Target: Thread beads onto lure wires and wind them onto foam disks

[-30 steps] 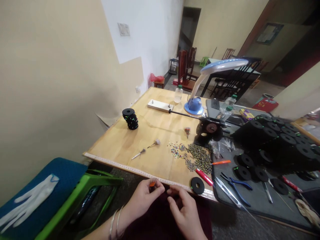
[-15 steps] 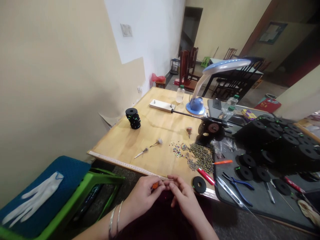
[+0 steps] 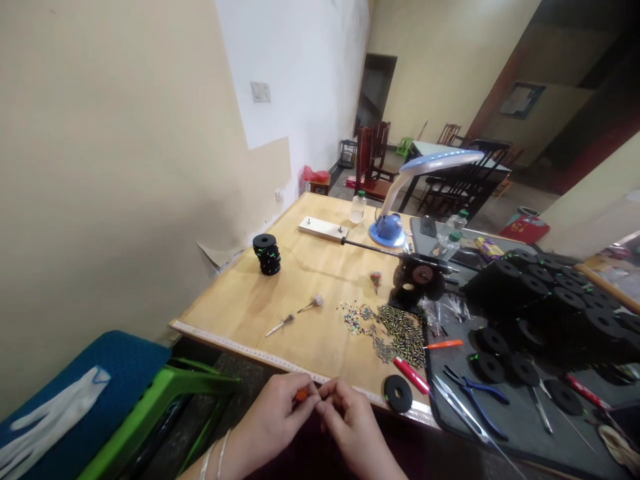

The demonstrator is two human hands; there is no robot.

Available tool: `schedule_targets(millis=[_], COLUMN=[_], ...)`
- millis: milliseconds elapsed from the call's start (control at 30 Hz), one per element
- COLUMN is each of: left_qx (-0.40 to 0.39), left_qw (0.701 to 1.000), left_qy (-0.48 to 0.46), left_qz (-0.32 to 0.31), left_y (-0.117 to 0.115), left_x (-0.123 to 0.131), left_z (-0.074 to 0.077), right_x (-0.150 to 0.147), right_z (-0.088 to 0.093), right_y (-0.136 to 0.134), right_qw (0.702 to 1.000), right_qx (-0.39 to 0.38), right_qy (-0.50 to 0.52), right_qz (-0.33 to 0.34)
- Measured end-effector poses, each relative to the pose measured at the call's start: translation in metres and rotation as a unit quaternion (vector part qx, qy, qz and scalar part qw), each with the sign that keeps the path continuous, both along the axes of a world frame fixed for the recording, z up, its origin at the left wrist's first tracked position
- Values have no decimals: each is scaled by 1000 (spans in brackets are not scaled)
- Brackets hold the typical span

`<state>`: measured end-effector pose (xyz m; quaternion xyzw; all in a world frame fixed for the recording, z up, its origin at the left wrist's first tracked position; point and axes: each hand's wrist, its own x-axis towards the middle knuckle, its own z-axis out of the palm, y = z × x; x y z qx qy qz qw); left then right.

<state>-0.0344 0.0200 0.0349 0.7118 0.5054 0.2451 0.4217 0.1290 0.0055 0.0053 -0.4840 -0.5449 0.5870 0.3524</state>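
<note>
My left hand and my right hand meet just below the near edge of the wooden table. The left hand's fingers pinch a small orange piece. The right hand's fingertips are pressed together against the left hand's; what they hold is too small to make out. A measuring tape runs along the table edge just beyond my hands. A loose black spool lies on the table to the right of my hands.
A heap of small beads, a red-handled tool, a stack of black spools, a blue desk lamp and a winding device lie on the table. A grey tray holds pliers, scissors and many black spools. A green stool stands left.
My hands have drawn closer together and slightly lower in view. The camera has tilted up a little, so the room's far end shows more.
</note>
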Motion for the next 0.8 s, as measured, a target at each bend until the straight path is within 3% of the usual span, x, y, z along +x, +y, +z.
schedule_targets(millis=[133,267,367,467,633,800], left_qx=[10,80,135,136,135,184], left_qw=[1000,989,953,919,903,900], left_qy=[8,94,234,334,384,369], left_qz=[15,76,141,160,140,140], left_y=[9,37,63,81,88,84], left_x=[-7,-42,-75,-96,-100,-97], left_z=[2,2,-3,-12,-21,-11], right_x=[2,6,11,16,18,19], right_z=[-2,-10,-17,-23,-26,-26], right_y=[-1,-1,0,-1,-5,-6], right_qw=[996,995,980,959,952,947], right_qx=[55,13,-51,-98,-127,-138], right_qy=[-67,10,105,166,165,183], right_qz=[-32,-95,-160,-208,-226,-226])
